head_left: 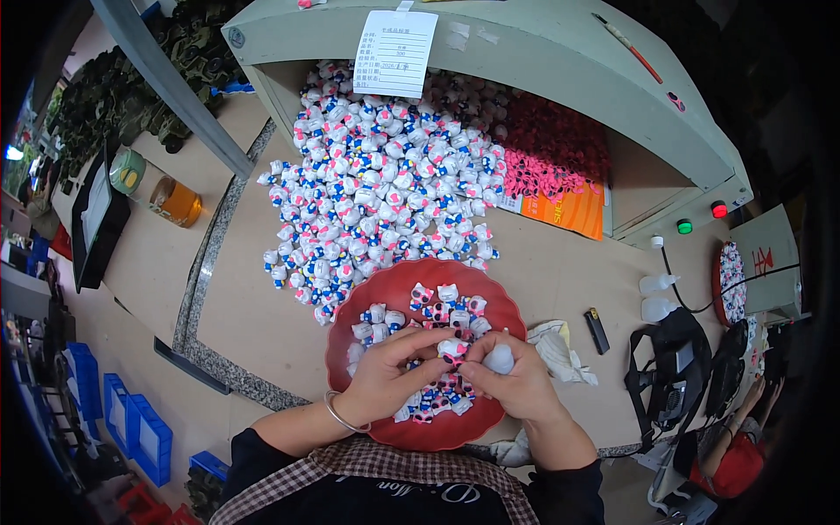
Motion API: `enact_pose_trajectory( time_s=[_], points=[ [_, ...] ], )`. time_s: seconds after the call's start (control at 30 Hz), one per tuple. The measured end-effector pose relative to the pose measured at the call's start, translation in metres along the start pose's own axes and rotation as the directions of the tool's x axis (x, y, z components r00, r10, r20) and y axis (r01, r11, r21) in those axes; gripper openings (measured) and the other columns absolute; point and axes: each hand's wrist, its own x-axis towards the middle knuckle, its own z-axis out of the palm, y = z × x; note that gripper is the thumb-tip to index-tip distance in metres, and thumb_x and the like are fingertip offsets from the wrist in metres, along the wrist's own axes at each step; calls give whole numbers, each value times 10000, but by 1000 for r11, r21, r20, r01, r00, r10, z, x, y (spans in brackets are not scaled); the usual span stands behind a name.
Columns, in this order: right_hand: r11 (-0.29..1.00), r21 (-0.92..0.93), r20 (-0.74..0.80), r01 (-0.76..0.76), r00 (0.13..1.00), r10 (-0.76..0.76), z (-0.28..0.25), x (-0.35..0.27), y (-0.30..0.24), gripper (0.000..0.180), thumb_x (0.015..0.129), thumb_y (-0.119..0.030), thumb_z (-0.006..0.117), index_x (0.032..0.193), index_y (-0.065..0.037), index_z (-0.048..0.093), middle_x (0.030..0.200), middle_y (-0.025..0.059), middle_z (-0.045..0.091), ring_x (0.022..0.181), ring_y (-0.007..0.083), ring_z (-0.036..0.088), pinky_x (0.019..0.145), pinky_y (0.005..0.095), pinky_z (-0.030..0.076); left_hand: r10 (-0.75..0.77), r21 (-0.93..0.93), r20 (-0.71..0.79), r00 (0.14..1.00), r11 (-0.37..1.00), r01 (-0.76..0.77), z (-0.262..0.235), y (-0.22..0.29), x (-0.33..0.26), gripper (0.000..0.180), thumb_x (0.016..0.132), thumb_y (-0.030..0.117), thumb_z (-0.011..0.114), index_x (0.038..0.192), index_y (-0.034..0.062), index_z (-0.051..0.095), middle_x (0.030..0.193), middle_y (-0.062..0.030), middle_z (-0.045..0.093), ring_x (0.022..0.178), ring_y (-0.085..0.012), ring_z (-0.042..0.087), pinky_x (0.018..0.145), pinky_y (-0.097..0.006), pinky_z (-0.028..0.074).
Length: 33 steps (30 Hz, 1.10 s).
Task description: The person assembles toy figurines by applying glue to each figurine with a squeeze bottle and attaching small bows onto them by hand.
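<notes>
My left hand (pixel 392 372) and my right hand (pixel 518 378) meet over a round red tray (pixel 385 289) of small white, pink and blue figurines. The left fingers pinch one small figurine (pixel 452 350) between both hands. The right hand grips a small white squeeze bottle (pixel 500 358) with its tip next to that figurine. A silver bangle (pixel 339 415) circles my left wrist. Beyond the tray lies a large heap of the same figurines (pixel 376 184), spilling from under a pale green hood.
A pale green machine hood (pixel 542 52) with a paper label (pixel 395 52), red and green buttons, pink pieces (pixel 551 149), white cloth (pixel 560 350), black lighter (pixel 597 330), two white bottles (pixel 656 296), amber jar (pixel 177 201), blue crates (pixel 131 429). Another person sits at lower right (pixel 735 455).
</notes>
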Motion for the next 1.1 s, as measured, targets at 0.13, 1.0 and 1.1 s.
enact_pose_trajectory(
  time_s=[0.13,1.0,1.1],
  points=[
    [999,-48,-71,-17,997,14,4,5,4,118,744,-54,625,784,-41,515,623,-13,521,518,34,474,454,161,373,58,98,-18,998,994,-56,-1,-1,0,361,768,21,587,1121,25,510,887,-48,513,717,-78,514,611,-192,422],
    [980,-98,-188,171,964,-187,-15,5,21,217,759,-17,596,951,-34,497,789,11,535,720,61,502,615,195,418,-46,-104,-129,991,994,33,-2,2,3,315,808,59,555,1119,53,506,966,-1,465,674,-53,497,573,-182,422],
    [938,-279,-230,208,934,-275,-30,0,25,382,779,50,512,1121,-29,361,949,54,512,864,91,497,680,214,433,-231,-510,-70,971,845,164,-14,-5,4,267,867,169,468,1088,20,493,896,-13,478,604,-69,462,534,-209,396]
  ],
)
